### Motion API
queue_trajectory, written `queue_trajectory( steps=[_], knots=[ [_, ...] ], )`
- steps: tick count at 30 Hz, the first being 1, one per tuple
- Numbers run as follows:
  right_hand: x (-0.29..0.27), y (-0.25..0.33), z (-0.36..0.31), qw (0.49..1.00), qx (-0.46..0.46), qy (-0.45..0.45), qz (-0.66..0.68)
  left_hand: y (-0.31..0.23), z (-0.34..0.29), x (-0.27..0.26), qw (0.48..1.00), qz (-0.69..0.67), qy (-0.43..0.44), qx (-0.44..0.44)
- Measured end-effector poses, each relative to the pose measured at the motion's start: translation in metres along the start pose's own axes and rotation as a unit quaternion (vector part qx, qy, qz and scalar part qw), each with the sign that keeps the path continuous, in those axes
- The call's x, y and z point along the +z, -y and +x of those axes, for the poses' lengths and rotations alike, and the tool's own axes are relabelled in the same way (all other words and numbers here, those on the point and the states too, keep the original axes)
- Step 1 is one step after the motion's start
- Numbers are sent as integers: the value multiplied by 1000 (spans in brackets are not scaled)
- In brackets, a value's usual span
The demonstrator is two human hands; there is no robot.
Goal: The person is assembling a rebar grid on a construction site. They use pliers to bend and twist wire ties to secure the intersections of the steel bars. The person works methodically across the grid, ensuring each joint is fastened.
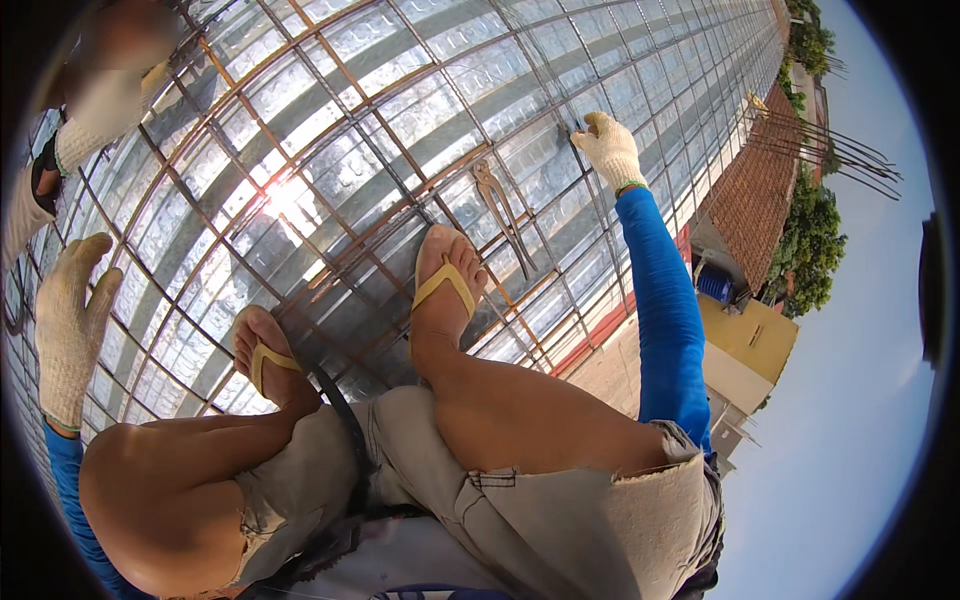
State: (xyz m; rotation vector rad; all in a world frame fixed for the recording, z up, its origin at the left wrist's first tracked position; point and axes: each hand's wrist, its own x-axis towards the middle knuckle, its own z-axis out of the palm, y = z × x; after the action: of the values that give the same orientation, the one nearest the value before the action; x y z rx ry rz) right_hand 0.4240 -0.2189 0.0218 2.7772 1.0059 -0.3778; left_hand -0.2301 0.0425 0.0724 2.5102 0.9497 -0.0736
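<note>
Head view — I see the left grip, cream-gloved, spread near the rusty steel-bar grid; I cannot tell whether the cream-gloved right grip pinches a bar. Long-handled metal pincers lie on the grid by the yellow-sandalled right foot — probably for easy reach.

The gloved left hand is at the left side, its fingers extended and parted from the thumb. The blue-sleeved right arm is stretched out far on the right, almost straight; the gloved right hand has its fingers bent toward the left.
</note>
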Motion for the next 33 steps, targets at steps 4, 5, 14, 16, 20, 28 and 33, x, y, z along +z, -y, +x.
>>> queue_trajectory(
  steps=[4, 5, 14, 16, 20, 28, 33],
  knots=[
    [27, -6, 11, 997, -24, -20, 77, -69, 112, -92, 980, 59, 53, 180],
    [31, -5, 12, 991, -17, -12, 132, -88, 133, -101, 971, 74, 76, 215],
    [39, -31, 6, 937, -1, 28, 348, -255, 264, 95, 923, -140, 245, 263],
    [36, -22, 10, 927, -27, 55, 370, -287, 277, 143, 920, -261, 230, 179],
    [32, -23, 15, 936, -28, 83, 340, -335, 288, 204, 868, -447, 215, 21],
    [7, -25, 11, 922, -51, 75, 376, -378, 321, 208, 639, -684, 307, -171],
    [28, -17, 26, 921, -60, 66, 380, -396, 329, 230, 570, -743, 285, -207]
  ],
)
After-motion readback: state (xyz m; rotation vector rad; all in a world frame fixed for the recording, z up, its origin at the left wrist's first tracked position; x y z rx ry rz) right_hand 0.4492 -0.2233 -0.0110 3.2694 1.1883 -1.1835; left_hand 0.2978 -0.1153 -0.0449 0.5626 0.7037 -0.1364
